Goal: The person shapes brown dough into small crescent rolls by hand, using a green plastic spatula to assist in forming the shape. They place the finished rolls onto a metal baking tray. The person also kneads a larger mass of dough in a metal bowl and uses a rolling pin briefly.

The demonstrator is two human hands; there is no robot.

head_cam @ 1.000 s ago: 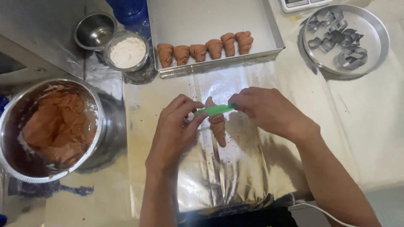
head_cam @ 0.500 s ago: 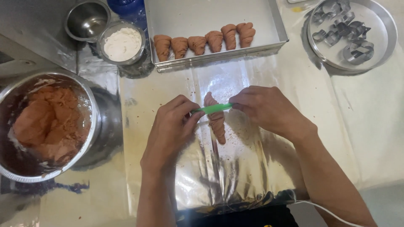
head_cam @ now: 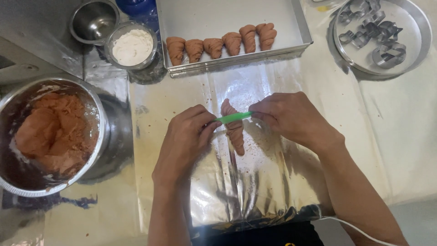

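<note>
1. No labels, signs or screens in view.
2. Only package-like thing: silvery foil bag (head_cam: 255,182), flat on table, near centre, rectangular, shiny and crinkled; near edge dark.
3. Bag's far end reaches toward baking tray (head_cam: 227,13).

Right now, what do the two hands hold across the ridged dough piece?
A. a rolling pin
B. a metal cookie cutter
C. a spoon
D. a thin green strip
D: the left hand and right hand each pinch one end of a thin green strip lying across the dough piece.

A worktable (head_cam: 400,136) covered in pale cloth and shiny foil sheet (head_cam: 255,191) reflects bright overhead light.
</note>
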